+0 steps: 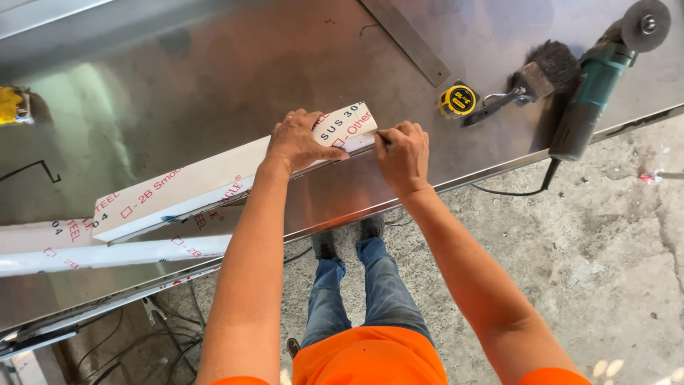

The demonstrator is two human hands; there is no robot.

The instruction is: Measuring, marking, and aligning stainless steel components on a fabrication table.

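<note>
White film-covered steel strip: left hand flat on it, right hand pinching its end.

A long white film-wrapped metal strip with red and dark print lies flat and slantwise on the steel bench, close to its near edge, its right end toward the middle of that edge.

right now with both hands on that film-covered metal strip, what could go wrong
The right hand pinches at the end of the film-covered strip, close to its metal edge, which might cut bare fingers. The left hand alone presses it down, so the long strip could slide on the smooth steel table. The angle grinder lies near the table edge, its cord hanging over; a snag could pull it off.
</note>
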